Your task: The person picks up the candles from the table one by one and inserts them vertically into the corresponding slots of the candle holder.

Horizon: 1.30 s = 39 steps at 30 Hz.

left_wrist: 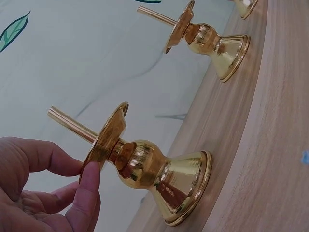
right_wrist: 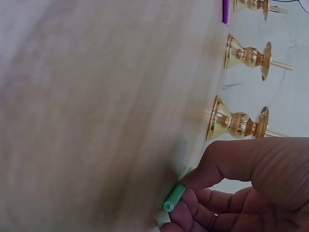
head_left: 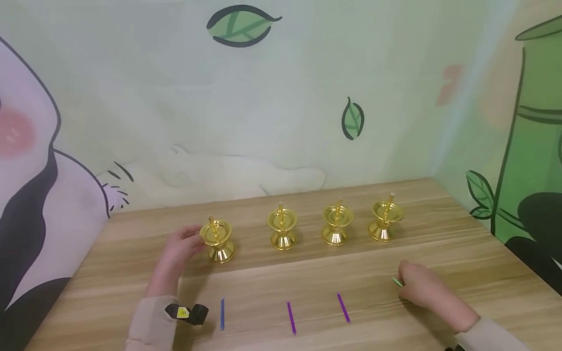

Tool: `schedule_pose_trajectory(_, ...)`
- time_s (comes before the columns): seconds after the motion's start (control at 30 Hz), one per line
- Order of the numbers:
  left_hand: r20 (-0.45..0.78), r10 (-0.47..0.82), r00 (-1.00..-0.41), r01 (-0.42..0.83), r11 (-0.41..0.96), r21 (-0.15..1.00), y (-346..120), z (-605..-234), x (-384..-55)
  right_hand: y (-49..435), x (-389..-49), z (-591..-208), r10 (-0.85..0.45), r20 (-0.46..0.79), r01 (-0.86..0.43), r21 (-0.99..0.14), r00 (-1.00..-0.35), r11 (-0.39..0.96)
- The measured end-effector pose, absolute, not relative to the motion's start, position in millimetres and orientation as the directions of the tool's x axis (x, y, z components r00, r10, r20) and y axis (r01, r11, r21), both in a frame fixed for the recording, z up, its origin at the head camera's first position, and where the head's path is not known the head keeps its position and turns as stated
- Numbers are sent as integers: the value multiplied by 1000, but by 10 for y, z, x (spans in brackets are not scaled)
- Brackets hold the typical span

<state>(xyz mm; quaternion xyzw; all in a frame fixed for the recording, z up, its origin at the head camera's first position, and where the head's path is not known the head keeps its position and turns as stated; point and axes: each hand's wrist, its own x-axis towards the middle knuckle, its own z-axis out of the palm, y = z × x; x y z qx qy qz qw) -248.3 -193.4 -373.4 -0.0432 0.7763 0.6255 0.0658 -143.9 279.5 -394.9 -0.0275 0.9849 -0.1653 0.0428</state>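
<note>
At the left end of a row of gold candle holders, my left hand (head_left: 182,246) pinches the dish rim of one gold candle holder (left_wrist: 145,164) between thumb and fingers. This holder has a flared base, a round middle, a shallow dish and a thin upright tube. My right hand (head_left: 421,285) is low over the right part of the table, pinching a thin green stick (right_wrist: 175,197) between thumb and fingertips. The stick's near end shows a small dark hole; the fingers hide part of its length.
Three more gold candle holders (head_left: 283,240) stand toward the back of the wooden table (head_left: 263,282). Nearer the front lie a blue stick (head_left: 222,314) and two purple sticks (head_left: 291,318). A wall (head_left: 285,97) with painted leaves rises behind the table.
</note>
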Motion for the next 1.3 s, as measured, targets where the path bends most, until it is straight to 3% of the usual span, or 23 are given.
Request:
schedule_pose_trajectory(0.57, -164, 27, -986, -157, 178, 971, -1886, -3717, -2525, 2817, -1389, -3928, -96, 55, -109, -351, -994, 930)
schedule_pose_trajectory(1.3, -149, 26, -988, -140, 212, 967, -1908, -3686, -2476, 2357, -1420, -3558, -121, 38, -127, -367, -992, 922)
